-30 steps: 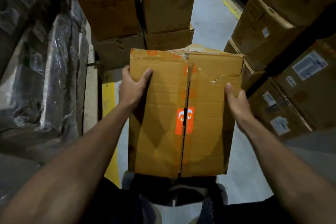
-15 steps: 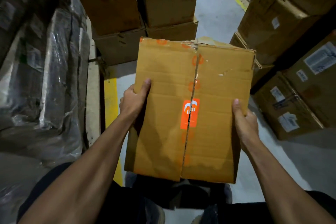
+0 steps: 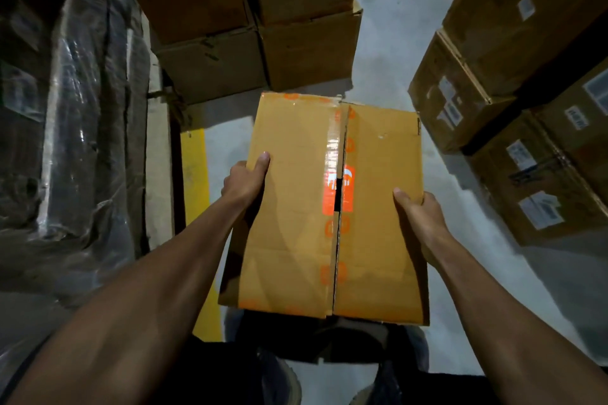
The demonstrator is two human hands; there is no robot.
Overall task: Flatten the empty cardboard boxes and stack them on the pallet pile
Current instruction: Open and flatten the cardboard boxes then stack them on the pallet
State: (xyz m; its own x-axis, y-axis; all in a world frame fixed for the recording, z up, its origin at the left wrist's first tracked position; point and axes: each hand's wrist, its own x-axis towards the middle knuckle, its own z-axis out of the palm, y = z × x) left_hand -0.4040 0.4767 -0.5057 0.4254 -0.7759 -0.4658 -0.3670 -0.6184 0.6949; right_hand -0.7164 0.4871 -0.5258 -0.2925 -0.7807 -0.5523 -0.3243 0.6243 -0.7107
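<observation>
While box (image 3: 296,207) sat unflattened above floor (image 3: 388,43) — left hand (image 3: 245,182), right hand (image 3: 418,217) each clamped its side, thumbs on top.

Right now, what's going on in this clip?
A person stands in a warehouse aisle holding a cardboard box out in front. The left hand and right hand grip its opposite sides. The box is not yet flattened; the tape along its top seam looks split. Stacked boxes stand ahead and to the right, with wrapped goods at left.

Cardboard box (image 3: 296,207) between left hand (image 3: 245,179) and right hand (image 3: 419,214), thumbs on top, above grey floor (image 3: 388,10).
</observation>
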